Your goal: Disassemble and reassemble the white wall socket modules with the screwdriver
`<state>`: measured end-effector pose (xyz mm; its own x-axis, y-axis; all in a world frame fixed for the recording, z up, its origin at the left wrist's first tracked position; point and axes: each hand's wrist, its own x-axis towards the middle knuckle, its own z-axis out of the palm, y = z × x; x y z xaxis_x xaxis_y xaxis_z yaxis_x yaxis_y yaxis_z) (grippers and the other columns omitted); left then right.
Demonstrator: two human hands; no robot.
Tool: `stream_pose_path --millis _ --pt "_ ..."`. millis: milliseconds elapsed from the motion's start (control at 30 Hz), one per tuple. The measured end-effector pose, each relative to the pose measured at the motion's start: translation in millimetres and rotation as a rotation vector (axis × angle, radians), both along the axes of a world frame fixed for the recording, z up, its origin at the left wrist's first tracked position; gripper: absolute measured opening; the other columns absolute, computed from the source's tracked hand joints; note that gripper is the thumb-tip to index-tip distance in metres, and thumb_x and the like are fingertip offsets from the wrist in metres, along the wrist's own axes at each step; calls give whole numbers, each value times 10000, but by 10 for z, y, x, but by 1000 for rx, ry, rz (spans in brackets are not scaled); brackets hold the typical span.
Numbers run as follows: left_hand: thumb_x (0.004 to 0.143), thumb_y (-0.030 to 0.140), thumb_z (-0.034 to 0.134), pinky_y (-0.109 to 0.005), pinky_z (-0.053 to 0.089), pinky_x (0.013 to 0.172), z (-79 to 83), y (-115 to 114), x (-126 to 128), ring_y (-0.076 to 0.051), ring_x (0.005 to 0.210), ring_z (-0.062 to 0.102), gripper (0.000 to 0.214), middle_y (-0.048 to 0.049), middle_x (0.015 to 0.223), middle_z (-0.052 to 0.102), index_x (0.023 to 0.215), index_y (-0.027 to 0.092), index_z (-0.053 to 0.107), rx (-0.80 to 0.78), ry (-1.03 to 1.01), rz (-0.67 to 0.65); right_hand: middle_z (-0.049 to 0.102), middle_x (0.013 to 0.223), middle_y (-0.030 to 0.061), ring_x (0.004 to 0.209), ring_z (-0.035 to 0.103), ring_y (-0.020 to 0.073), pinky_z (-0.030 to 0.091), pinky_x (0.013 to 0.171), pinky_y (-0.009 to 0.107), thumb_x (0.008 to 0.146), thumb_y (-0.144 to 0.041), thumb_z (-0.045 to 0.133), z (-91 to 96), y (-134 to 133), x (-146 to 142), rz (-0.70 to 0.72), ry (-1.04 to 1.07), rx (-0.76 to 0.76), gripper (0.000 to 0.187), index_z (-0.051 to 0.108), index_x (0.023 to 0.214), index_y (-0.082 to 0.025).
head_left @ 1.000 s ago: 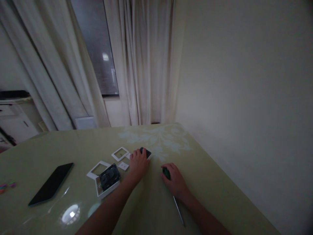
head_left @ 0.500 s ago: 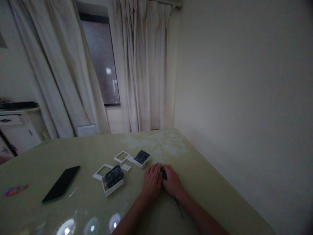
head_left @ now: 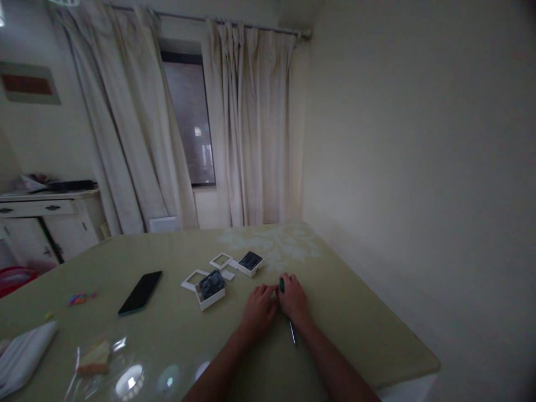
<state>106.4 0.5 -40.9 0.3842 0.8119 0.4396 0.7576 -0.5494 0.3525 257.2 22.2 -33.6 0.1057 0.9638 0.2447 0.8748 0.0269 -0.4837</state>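
My right hand (head_left: 293, 298) is closed round the dark green handle of a screwdriver (head_left: 282, 285); its thin metal shaft points back toward me, out below the hand. Close beside it, my left hand (head_left: 258, 308) rests low over the table with its back up and fingers loosely stretched, the index fingertip reaching to the right hand. Nothing shows in the left hand, though its underside is hidden. Left of the hands, a white box with a dark switch or socket module (head_left: 211, 285) sits near a second such box (head_left: 250, 263).
White square frames (head_left: 195, 279) and a small white plate (head_left: 228, 275) lie by the boxes. Farther left are a black tablet or phone (head_left: 140, 293), small colourful pieces (head_left: 81, 298), a bread slice (head_left: 94, 357) in clear wrapping and a white packet (head_left: 27, 357). A wall (head_left: 419, 195) stands right.
The camera view has tilted up and turned left, bringing the bread and packet into sight. My hands have drawn slightly apart at the fingertips, and more of the green handle shows.
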Motion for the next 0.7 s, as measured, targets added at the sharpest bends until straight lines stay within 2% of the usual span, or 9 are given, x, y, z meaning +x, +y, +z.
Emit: stream_pose_path --millis 233,433,700 --pt "1050 369 709 -488 632 964 39 -52 -13 -263 1130 727 346 -97 1361 700 1352 206 664 -46 5 -5 670 1385 111 1157 704 265 621 972 475 1056 -373 691 -25 36 63 3 65 19 342 661 1353 -206" --pt "1053 365 704 -487 628 976 34 -75 4 -262 1145 723 312 -97 1363 702 1321 207 680 -98 -2 41 671 1383 111 1153 706 265 622 970 477 1056 -374 691 -38 39 84 -16 120 17 347 658 1355 -202" --pt "1051 374 709 -455 645 920 42 -96 9 -248 1083 741 320 -90 1317 717 1318 200 677 -260 56 148 669 1389 111 1157 703 262 620 974 471 1059 -372 687 -61 85 101 -32 157 29 333 663 1350 -212"
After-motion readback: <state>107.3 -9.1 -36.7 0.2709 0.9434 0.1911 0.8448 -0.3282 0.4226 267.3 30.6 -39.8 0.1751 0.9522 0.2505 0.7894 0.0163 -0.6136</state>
